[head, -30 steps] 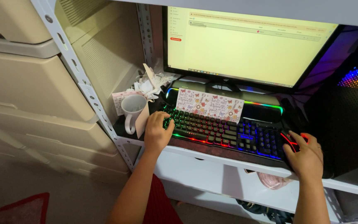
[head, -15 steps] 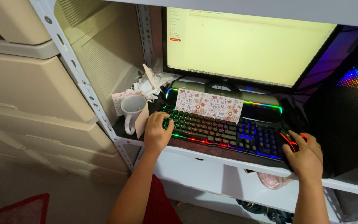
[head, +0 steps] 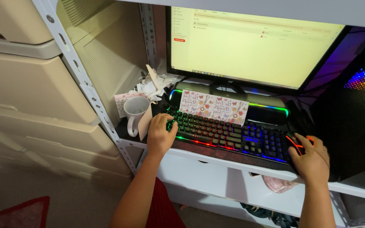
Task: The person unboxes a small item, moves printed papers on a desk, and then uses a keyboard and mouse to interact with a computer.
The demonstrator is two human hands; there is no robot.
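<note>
The left hand point(head: 160, 134) lies palm down on the left end of the keyboard point(head: 229, 134), fingers loosely curled onto the keys and gripping nothing. The right hand point(head: 313, 159) cups the mouse point(head: 295, 145) at the right end of the shelf point(head: 216, 162), closed lightly over it; only the mouse's front, edged in red light, shows past the fingers.

The keyboard lies along the shelf's front edge, backlit in rainbow colours. It looks stiff and fairly heavy, best taken by both short ends rather than by the keys. The mouse looks light, hard and smooth, and fits under a palm with the grip at its sides.

A flowered card point(head: 213, 106) leans behind the keyboard's upper row. A white mug point(head: 135, 110) stands at the shelf's left edge, just beside the left hand, with crumpled paper point(head: 153, 83) behind it. The monitor point(head: 250, 42) stands at the back, and a dark computer case point(head: 355, 105) with coloured lights fills the right side.

Against the earlier frames, both hands sit in the same places; the page on the monitor has changed and now shows other rows of text.
</note>
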